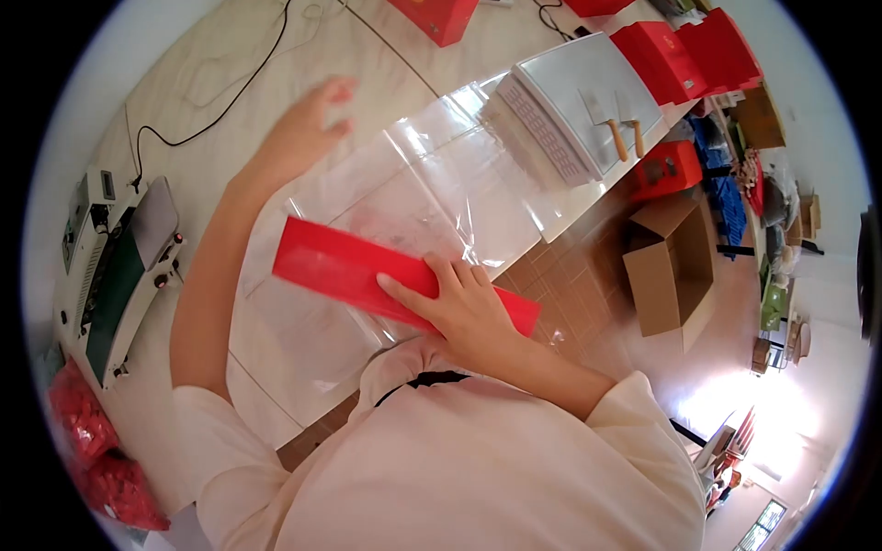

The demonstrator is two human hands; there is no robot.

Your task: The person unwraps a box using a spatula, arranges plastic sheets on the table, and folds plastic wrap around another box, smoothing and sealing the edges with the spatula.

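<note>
A long, narrow red box [344,266] slants across in front of my body, at the near edge of the table. My right hand [464,303] grips it near its middle, thumb on the side nearer the left and fingers over the far edge. My left hand [317,124] is raised above the table beyond the box, holding nothing, thumb and fingers apart. Clear plastic film [432,197] lies spread on the tabletop under and beyond the red box, shining where it creases.
A white box [570,78] with wooden-handled knives [618,138] on it stands at the table's right edge. Red boxes [657,60] sit beyond. A machine [119,275] and red bags [115,487] are at the left. An open cardboard box [657,303] stands on the floor.
</note>
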